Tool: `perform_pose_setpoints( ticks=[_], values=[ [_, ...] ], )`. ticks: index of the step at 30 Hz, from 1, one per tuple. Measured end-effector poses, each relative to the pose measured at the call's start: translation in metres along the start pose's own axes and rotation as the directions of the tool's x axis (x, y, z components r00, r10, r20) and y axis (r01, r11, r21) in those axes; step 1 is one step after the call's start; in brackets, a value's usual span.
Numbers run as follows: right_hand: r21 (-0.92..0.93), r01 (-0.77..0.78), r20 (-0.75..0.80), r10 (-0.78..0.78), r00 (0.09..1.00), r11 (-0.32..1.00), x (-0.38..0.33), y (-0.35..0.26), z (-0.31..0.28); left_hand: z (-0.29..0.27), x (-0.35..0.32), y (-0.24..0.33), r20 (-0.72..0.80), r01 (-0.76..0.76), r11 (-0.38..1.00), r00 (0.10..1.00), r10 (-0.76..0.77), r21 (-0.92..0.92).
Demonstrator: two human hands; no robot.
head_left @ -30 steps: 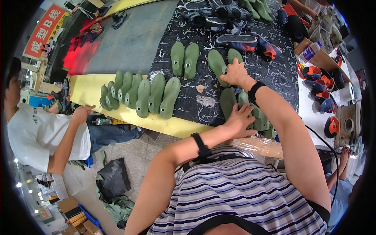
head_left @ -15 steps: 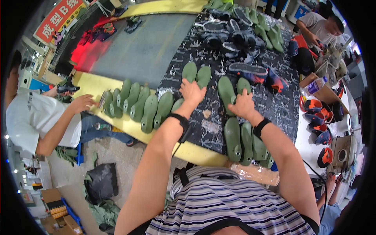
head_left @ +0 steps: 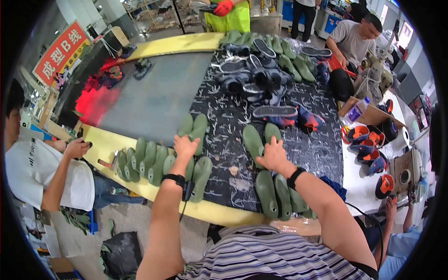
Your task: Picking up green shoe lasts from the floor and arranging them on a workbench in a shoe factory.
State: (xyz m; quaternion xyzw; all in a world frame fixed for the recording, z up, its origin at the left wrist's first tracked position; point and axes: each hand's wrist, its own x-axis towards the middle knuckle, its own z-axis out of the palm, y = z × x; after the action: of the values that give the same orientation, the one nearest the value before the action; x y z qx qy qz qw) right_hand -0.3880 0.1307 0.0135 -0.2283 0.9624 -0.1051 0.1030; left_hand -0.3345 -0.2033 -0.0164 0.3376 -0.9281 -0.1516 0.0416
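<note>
My left hand [head_left: 185, 146] grips a pair of green shoe lasts [head_left: 199, 125], toes pointing away from me, at the left edge of the black-covered surface. Beside and below that hand stands a row of green lasts [head_left: 150, 156] on the yellow border, partly hidden by my wrist. My right hand [head_left: 274, 156] is closed over another green last [head_left: 272, 131], its thumb spread toward the last [head_left: 253, 142] just left of it. Closer to my body lie several more lasts [head_left: 267, 193], partly covered by my right forearm.
Dark sneakers [head_left: 254, 77] are heaped on the black sheet [head_left: 224, 154], with more lasts [head_left: 296, 67] behind. On the right, a white table [head_left: 350, 184] holds orange-and-navy shoe uppers [head_left: 368, 144] and a bottle [head_left: 358, 109]. Co-workers sit at left and far right. A grey belt [head_left: 149, 98] runs ahead left.
My left hand has carried its pair of lasts leftward, closer to the row. My right hand stays at its last. The left co-worker's arm has drawn back from the row. The view has tilted up.
</note>
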Motion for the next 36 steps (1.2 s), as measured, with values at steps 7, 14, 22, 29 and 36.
perform_pose_setpoints(
  ticks=[7, 14, 22, 29, 36],
  values=[
    [-0.036, -0.008, 0.000, 0.008, 1.000, 0.999, 0.003, 0.004, 0.014, -0.007, -0.077, 0.024, -0.407, -0.452, 0.891, 0.807, 0.428, 0.040],
    [-0.093, -0.025, 0.050, 0.030, 0.998, 0.995, 0.017, -0.030, 0.009, 0.049, -0.226, 0.034, -0.101, -0.642, 0.732, 0.764, 0.638, -0.230],
    [0.020, 0.125, 0.218, -0.127, 0.968, 0.992, 0.062, -0.111, 0.032, 0.087, -0.240, 0.015, -0.135, -0.673, 0.725, 0.739, 0.660, -0.147],
    [0.095, 0.191, 0.228, -0.208, 0.951, 0.977, 0.065, -0.092, 0.030, 0.078, -0.241, 0.018, -0.146, -0.687, 0.719, 0.726, 0.672, -0.105],
    [0.304, 0.382, -0.046, -0.387, 0.921, 0.873, -0.025, 0.007, -0.041, 0.067, -0.260, 0.037, -0.038, -0.501, 0.832, 0.861, 0.507, -0.238]
  ],
)
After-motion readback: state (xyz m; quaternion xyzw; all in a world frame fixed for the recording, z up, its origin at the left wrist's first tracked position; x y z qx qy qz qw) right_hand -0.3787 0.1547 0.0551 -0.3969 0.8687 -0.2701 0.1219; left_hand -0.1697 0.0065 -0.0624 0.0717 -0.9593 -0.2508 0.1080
